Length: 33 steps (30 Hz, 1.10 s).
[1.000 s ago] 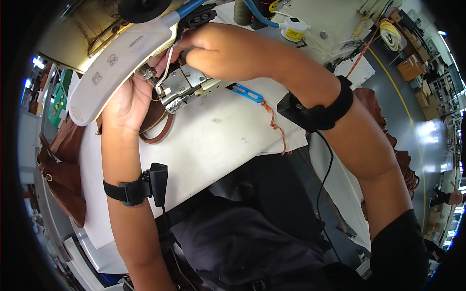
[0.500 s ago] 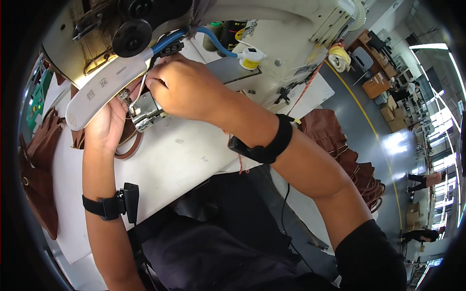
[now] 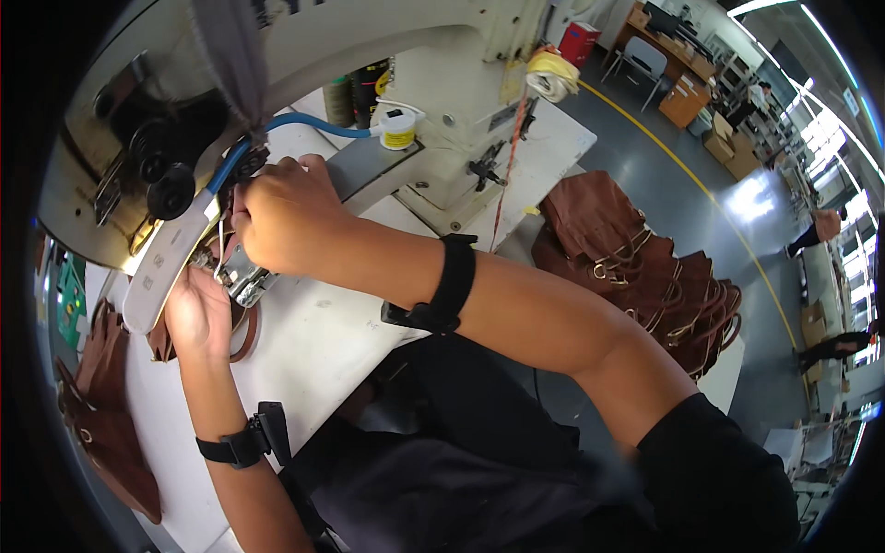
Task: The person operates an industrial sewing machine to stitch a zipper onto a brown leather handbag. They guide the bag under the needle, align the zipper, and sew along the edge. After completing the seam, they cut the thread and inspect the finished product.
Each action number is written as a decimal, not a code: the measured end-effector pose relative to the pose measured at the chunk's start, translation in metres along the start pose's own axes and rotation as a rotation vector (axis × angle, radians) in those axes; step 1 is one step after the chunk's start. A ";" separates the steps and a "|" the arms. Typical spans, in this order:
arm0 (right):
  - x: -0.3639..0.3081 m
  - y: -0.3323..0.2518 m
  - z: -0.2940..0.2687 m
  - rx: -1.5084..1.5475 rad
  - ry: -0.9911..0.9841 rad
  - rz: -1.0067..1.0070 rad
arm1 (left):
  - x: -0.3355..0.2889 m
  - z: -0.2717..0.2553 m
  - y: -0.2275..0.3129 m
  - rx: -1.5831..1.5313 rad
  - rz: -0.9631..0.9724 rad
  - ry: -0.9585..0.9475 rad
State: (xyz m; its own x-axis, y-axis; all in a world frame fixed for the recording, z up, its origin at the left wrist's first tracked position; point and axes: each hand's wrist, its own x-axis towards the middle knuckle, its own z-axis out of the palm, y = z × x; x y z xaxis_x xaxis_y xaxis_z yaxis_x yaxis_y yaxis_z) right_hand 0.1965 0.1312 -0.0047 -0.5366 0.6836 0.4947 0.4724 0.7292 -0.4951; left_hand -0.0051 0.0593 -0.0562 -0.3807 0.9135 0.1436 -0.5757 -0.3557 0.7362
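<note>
Both of my hands are close together at the sewing area of an industrial sewing machine (image 3: 369, 51). My right hand (image 3: 290, 217) is closed, its fingers curled beside the needle area; what they hold is hidden. My left hand (image 3: 198, 318) lies palm up below it, its fingers hidden behind a long white rounded piece (image 3: 171, 263) and metal parts. A shiny metal fitting (image 3: 247, 288) sits on the white table between my hands. A brown leather bag (image 3: 162, 343) shows partly behind my left hand, a strap (image 3: 247, 341) curving out beside it.
More brown bags (image 3: 109, 424) hang at the table's left edge. A pile of brown bags (image 3: 636, 267) lies to the right. Thread cones (image 3: 339, 100) and a small white container with a yellow label (image 3: 398, 129) stand behind the machine arm. Other people are far right.
The view has shifted, so the machine and hands sit lower and more to the left, and more of the bag pile shows. Both hands remain at the sewing area.
</note>
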 end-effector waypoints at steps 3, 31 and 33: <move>0.000 0.001 0.007 -0.044 0.090 0.025 | -0.002 0.008 0.007 0.081 -0.055 -0.015; -0.005 0.006 -0.014 0.274 0.138 -0.171 | -0.067 0.079 0.007 0.072 -0.087 0.285; -0.007 0.008 -0.018 0.243 0.137 -0.219 | -0.071 0.087 0.006 0.058 -0.067 0.297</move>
State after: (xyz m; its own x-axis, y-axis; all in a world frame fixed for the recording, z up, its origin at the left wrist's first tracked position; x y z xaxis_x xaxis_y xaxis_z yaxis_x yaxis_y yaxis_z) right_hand 0.2166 0.1324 0.0010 -0.5003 0.5221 0.6908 0.1675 0.8410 -0.5144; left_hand 0.0813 0.0091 -0.0046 -0.5428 0.8339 -0.0997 -0.5676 -0.2767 0.7754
